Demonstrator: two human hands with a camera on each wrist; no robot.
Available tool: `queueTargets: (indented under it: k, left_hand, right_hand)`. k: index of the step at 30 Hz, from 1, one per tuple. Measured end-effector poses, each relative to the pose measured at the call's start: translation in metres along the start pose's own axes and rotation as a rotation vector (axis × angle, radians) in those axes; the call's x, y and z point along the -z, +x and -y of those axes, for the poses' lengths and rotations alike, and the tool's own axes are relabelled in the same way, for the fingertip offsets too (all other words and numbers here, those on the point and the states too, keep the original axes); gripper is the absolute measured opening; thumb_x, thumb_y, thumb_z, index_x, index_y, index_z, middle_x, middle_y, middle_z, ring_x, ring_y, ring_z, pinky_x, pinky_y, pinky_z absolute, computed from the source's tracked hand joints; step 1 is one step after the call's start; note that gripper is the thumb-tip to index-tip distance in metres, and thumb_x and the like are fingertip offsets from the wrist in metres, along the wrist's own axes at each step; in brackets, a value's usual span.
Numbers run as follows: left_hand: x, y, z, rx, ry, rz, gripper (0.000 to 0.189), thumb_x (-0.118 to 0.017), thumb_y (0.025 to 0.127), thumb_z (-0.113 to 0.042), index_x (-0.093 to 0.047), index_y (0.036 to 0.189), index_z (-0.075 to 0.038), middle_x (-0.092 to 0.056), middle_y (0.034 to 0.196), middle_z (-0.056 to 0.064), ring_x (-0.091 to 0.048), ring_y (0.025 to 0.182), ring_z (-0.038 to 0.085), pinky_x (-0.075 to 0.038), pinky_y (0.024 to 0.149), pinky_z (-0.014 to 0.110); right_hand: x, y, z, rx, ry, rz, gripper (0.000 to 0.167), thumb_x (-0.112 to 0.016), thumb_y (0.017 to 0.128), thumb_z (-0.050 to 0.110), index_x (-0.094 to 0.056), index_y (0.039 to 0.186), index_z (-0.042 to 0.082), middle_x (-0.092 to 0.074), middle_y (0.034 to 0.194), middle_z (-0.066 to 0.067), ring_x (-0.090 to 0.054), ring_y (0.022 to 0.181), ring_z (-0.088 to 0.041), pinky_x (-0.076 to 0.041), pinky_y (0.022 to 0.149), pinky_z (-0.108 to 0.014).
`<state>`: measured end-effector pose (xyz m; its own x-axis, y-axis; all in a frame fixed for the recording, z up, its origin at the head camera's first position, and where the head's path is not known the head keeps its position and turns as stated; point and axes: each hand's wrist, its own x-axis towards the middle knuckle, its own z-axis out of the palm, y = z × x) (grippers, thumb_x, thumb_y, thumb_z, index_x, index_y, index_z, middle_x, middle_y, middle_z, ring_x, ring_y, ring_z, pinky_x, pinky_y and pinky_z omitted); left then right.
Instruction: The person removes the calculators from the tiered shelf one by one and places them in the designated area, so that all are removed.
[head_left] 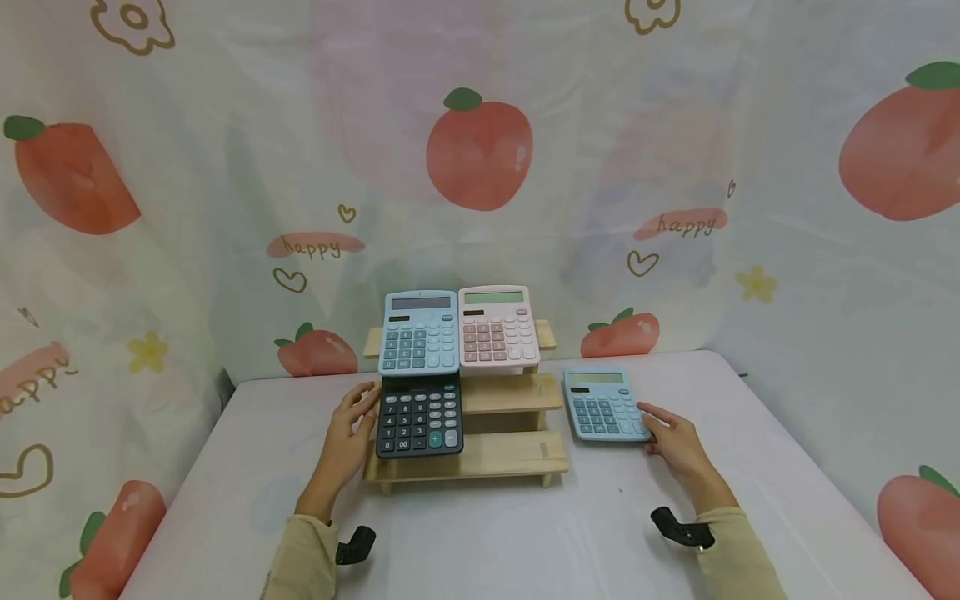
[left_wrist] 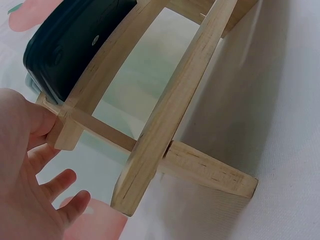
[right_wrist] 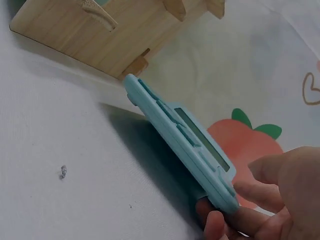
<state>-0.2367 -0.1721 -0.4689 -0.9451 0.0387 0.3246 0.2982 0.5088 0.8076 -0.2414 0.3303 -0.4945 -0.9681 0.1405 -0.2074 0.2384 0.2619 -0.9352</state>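
My right hand (head_left: 678, 446) grips the lower right corner of a light blue calculator (head_left: 600, 400), right of a stepped wooden rack (head_left: 510, 454). In the right wrist view this calculator (right_wrist: 180, 140) tilts over the cloth, with fingertips (right_wrist: 215, 225) underneath. My left hand (head_left: 348, 437) is at the rack's left side; in the left wrist view its thumb and a finger pinch the end of a rack board (left_wrist: 67, 132), other fingers spread. Beside it a black calculator (head_left: 420, 417) leans on the rack. Above stand another light blue calculator (head_left: 420, 333) and a pink calculator (head_left: 497, 325), side by side.
The rack stands on a table with a white cloth (head_left: 480, 542). Behind and at both sides hangs a fabric backdrop (head_left: 570, 208) printed with red fruit. A black wrist mount (head_left: 356, 546) sits at my left cuff, another wrist mount (head_left: 678, 529) at my right.
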Motion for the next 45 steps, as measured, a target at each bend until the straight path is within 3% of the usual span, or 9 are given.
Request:
queueTargets:
  k: [9, 15, 17, 20, 22, 25, 30, 40, 45]
  left_hand:
    - [-0.001, 0.001, 0.001, -0.001, -0.003, 0.001, 0.041, -0.045, 0.106, -0.006, -0.049, 0.147, 0.002, -0.041, 0.157, 0.021, -0.033, 0.146, 0.045, -0.033, 0.113, 0.068]
    - [-0.001, 0.0, 0.001, 0.0, 0.002, -0.003, 0.041, -0.044, 0.107, -0.007, -0.05, 0.146, 0.002, -0.041, 0.156, 0.021, -0.034, 0.146, 0.046, -0.034, 0.112, 0.068]
    - [-0.001, 0.0, 0.001, 0.002, 0.001, -0.004, 0.041, -0.044, 0.107, -0.007, -0.05, 0.146, 0.002, -0.041, 0.156, 0.021, -0.034, 0.146, 0.046, -0.034, 0.112, 0.068]
    - [-0.001, 0.0, 0.002, 0.004, 0.001, -0.004, 0.041, -0.044, 0.107, -0.008, -0.049, 0.147, 0.002, -0.041, 0.157, 0.021, -0.033, 0.146, 0.046, -0.034, 0.113, 0.068]
    - [-0.001, -0.001, 0.002, 0.0, 0.001, -0.006, 0.041, -0.044, 0.107, -0.007, -0.049, 0.146, 0.002, -0.041, 0.156, 0.021, -0.033, 0.146, 0.046, -0.034, 0.112, 0.068]
    - [-0.001, -0.001, 0.002, -0.006, -0.001, -0.009, 0.041, -0.045, 0.106, -0.007, -0.05, 0.146, 0.003, -0.041, 0.156, 0.022, -0.034, 0.146, 0.047, -0.034, 0.112, 0.068]
    - [-0.001, 0.0, 0.002, -0.006, -0.006, -0.008, 0.041, -0.045, 0.107, -0.008, -0.05, 0.146, 0.003, -0.041, 0.156, 0.021, -0.033, 0.146, 0.047, -0.033, 0.112, 0.069]
    - [-0.001, -0.001, 0.003, -0.007, -0.003, -0.012, 0.041, -0.045, 0.106, -0.008, -0.05, 0.146, 0.002, -0.041, 0.156, 0.021, -0.034, 0.146, 0.046, -0.034, 0.112, 0.07]
    - [-0.002, 0.0, 0.003, -0.012, -0.007, -0.014, 0.041, -0.046, 0.106, -0.008, -0.051, 0.146, 0.001, -0.042, 0.156, 0.022, -0.033, 0.147, 0.046, -0.033, 0.111, 0.071]
  right_hand:
    - [0.001, -0.008, 0.011, -0.011, -0.217, -0.041, 0.059, -0.038, 0.109, 0.035, -0.034, 0.156, 0.0, -0.045, 0.143, -0.029, -0.055, 0.071, -0.008, -0.051, 0.064, -0.021]
    - [0.001, -0.013, 0.019, 0.0, -0.291, -0.032, 0.059, -0.042, 0.108, 0.034, -0.035, 0.155, 0.0, -0.06, 0.099, -0.013, -0.054, 0.065, -0.008, -0.048, 0.061, -0.024]
    - [0.002, -0.013, 0.02, 0.005, -0.298, -0.026, 0.06, -0.042, 0.108, 0.034, -0.034, 0.155, -0.001, -0.061, 0.095, -0.012, -0.054, 0.068, -0.009, -0.048, 0.062, -0.023]
    - [0.003, -0.013, 0.021, 0.015, -0.306, -0.027, 0.06, -0.04, 0.108, 0.034, -0.033, 0.155, -0.003, -0.065, 0.115, -0.024, -0.059, 0.082, -0.014, -0.051, 0.065, -0.023]
    - [0.003, -0.014, 0.021, 0.018, -0.311, -0.032, 0.061, -0.039, 0.108, 0.036, -0.033, 0.155, -0.003, -0.059, 0.133, -0.031, -0.062, 0.096, -0.023, -0.052, 0.069, -0.023]
    - [0.004, -0.015, 0.022, 0.014, -0.315, -0.037, 0.064, -0.037, 0.108, 0.041, -0.031, 0.156, -0.001, -0.048, 0.147, -0.033, -0.06, 0.117, -0.038, -0.054, 0.076, -0.025]
    - [0.005, -0.016, 0.024, 0.037, -0.316, -0.048, 0.066, -0.036, 0.108, 0.044, -0.031, 0.156, -0.001, -0.042, 0.152, -0.033, -0.05, 0.135, -0.047, -0.057, 0.089, -0.034]
    - [-0.002, -0.024, 0.037, 0.139, -0.322, -0.073, 0.061, -0.036, 0.109, 0.038, -0.032, 0.156, -0.002, -0.044, 0.151, -0.033, -0.048, 0.137, -0.047, -0.05, 0.105, -0.055]
    - [-0.007, -0.032, 0.047, 0.183, -0.317, -0.075, 0.06, -0.038, 0.109, 0.038, -0.033, 0.156, 0.0, -0.045, 0.151, -0.032, -0.049, 0.137, -0.047, -0.052, 0.102, -0.05]
